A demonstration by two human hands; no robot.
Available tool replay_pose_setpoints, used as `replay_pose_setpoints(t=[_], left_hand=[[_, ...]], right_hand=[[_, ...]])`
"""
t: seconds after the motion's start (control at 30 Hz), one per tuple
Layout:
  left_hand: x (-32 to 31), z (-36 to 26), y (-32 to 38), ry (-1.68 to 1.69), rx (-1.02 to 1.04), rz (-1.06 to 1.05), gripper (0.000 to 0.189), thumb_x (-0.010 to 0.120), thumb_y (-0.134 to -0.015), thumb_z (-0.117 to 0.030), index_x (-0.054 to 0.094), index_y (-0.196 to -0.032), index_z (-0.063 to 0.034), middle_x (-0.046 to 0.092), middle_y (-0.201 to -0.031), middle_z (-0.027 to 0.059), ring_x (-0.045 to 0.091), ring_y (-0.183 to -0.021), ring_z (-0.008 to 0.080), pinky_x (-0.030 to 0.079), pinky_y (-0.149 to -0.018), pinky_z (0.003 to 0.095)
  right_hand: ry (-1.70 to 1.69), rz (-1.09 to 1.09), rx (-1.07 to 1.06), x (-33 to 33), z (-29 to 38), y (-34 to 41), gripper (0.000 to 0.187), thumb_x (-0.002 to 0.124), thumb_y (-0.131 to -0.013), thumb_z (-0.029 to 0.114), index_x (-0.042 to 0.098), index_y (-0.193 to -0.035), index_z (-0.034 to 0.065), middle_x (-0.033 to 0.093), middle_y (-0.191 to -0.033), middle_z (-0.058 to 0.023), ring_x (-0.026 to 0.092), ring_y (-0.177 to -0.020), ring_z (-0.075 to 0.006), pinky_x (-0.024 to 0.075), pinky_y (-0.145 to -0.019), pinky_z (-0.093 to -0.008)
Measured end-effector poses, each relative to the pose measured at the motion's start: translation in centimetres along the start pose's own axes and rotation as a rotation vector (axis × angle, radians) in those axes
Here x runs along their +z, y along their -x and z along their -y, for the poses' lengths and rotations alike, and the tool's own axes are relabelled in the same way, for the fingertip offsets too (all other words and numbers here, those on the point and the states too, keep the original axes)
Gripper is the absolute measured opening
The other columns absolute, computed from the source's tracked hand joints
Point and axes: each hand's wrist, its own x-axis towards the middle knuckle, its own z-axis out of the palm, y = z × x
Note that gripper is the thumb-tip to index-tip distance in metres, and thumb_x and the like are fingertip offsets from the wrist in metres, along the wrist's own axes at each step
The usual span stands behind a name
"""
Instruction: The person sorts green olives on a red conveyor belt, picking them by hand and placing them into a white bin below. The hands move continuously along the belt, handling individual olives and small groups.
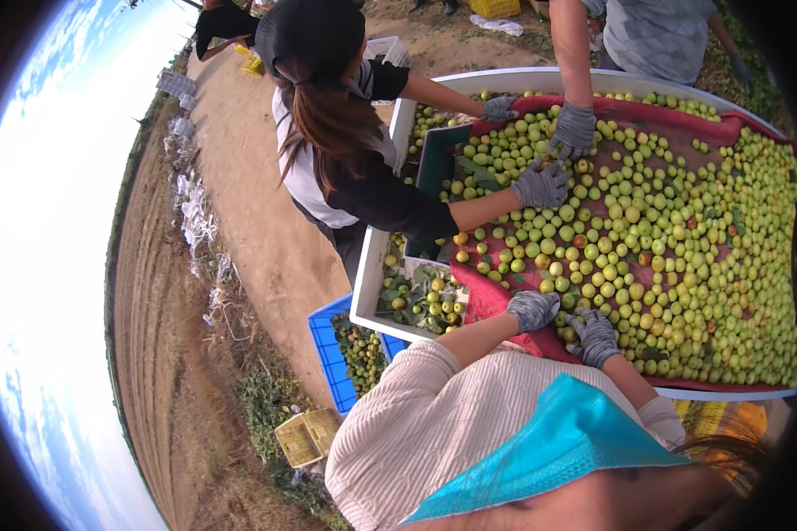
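Note:
Both my hands wear grey striped knit gloves and lie at the near edge of a wide sorting table of small green fruit point(611, 272), which look like jujubes or small apples. My left hand point(533, 310) rests by the red cloth point(488, 292) with its fingers together at the fruit; whether it holds one is hidden. Just to its right, my right hand point(596, 337) has thumb and fingers apart, with green fruit lying between and beside them. A few fruits have brown or reddish patches, and loose leaves point(481, 174) lie among them.
Two co-workers' gloved hands, one point(541, 186) and another point(573, 131), touch the fruit across from me. A dark green bin point(442, 159) stands in the white-rimmed end section point(365, 285). Below it are a blue crate point(329, 352) of fruit and a yellow crate point(299, 441).

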Motion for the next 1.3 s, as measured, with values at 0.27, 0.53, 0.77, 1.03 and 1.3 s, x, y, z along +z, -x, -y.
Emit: replay_pose_setpoints(t=[0.27,0.53,0.77,1.03,1.3], left_hand=[[0.8,0.8,-0.7,0.019,-0.013,-0.043,0.033,0.042,-0.103,-0.039,0.06,-0.116,-0.0149,0.069,-0.084,0.0195,0.069,-0.074,0.0387,0.053,-0.068,0.0542],[0.7,0.8,-0.3,0.073,-0.021,-0.056,0.033,0.043,-0.103,-0.042,0.06,-0.119,-0.017,0.069,-0.079,0.0161,0.069,-0.072,0.0368,0.053,-0.068,0.0537],[0.1,-0.1,0.4,0.02,0.092,-0.215,0.036,0.048,-0.101,-0.04,0.059,-0.122,-0.0135,0.068,-0.102,0.0167,0.067,-0.096,0.0336,0.053,-0.083,0.0485],[-1.6,-2.3,0.4,-0.04,0.108,0.057,0.077,0.074,-0.082,-0.04,0.043,-0.149,-0.0187,0.035,-0.153,0.0151,0.039,-0.138,0.039,0.038,-0.114,0.0475],[-2.8,-3.5,-0.2,-0.006,-0.05,0.204,0.086,0.083,-0.073,-0.036,0.043,-0.148,-0.0209,0.034,-0.152,0.0156,0.042,-0.132,0.0426,0.044,-0.109,0.0498]], right_hand=[[-0.412,-0.294,0.187,1.8,-0.6,-3.1,0.037,0.062,-0.094,0.033,0.061,-0.124,0.0109,0.064,-0.116,-0.0227,0.062,-0.107,-0.0408,0.0505,-0.093,-0.0478],[-0.12,-0.681,0.695,-4.2,-11.6,-1.2,0.041,0.057,-0.099,0.034,0.053,-0.133,0.0109,0.055,-0.136,-0.0195,0.055,-0.122,-0.0391,0.0455,-0.102,-0.0481],[0.086,-0.41,0.792,-4.6,-11.6,2.4,0.084,0.072,-0.084,0.05,0.037,-0.154,0.0182,0.023,-0.163,-0.0116,0.027,-0.146,-0.0404,0.0242,-0.119,-0.054],[0.058,0.061,0.428,-6.0,-3.2,1.4,0.101,0.078,-0.071,0.064,0.039,-0.154,0.0198,0.026,-0.161,-0.0084,0.026,-0.145,-0.035,0.0262,-0.117,-0.0557],[0.098,0.209,0.162,-3.5,1.4,-0.3,0.087,0.081,-0.074,0.046,0.045,-0.15,0.0232,0.027,-0.16,-0.0114,0.033,-0.141,-0.0417,0.033,-0.117,-0.0477]])
